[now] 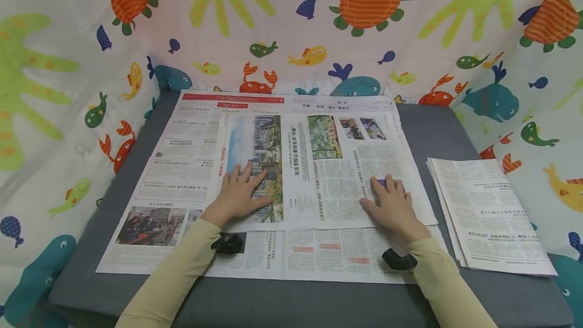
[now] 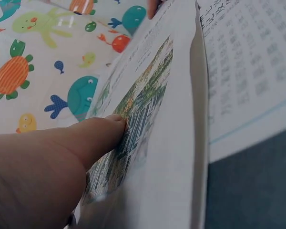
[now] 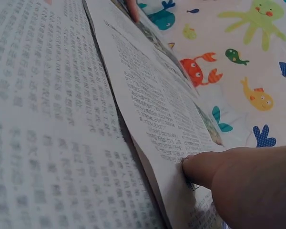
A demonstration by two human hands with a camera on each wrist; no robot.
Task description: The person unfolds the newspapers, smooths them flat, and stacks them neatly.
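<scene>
Upper newspaper (image 1: 302,206): flat in the middle of the tabletop (image 1: 296,302), nearer the far edge than the near one, on top of a larger newspaper spread (image 1: 328,267).
Left hand (image 1: 239,196): on the left part of the upper newspaper, over a tall colour photograph (image 1: 267,140); its fingers (image 1: 235,172) are spread and released, and the thumb (image 2: 97,138) touches the print.
Right hand (image 1: 393,206): on the right part of that newspaper, over text columns; its fingers (image 1: 390,186) are fanned out and grasping nothing, the thumb (image 3: 205,167) touching the paper.
Near edge of the upper paper: seems slightly raised off the spread, though the wrist views are soft and very close.
Larger spread: from the far edge of the tabletop almost to the near edge, showing at the left and along the front.
Newspaper stack (image 1: 492,216): along the right edge, toward the near right corner, beside the spread.
Wrists: each wears a black device (image 1: 230,243), below pale yellow sleeves (image 1: 164,282).
Backdrop: sea-animal cloth (image 1: 291,29) behind the tabletop and at both sides.
</scene>
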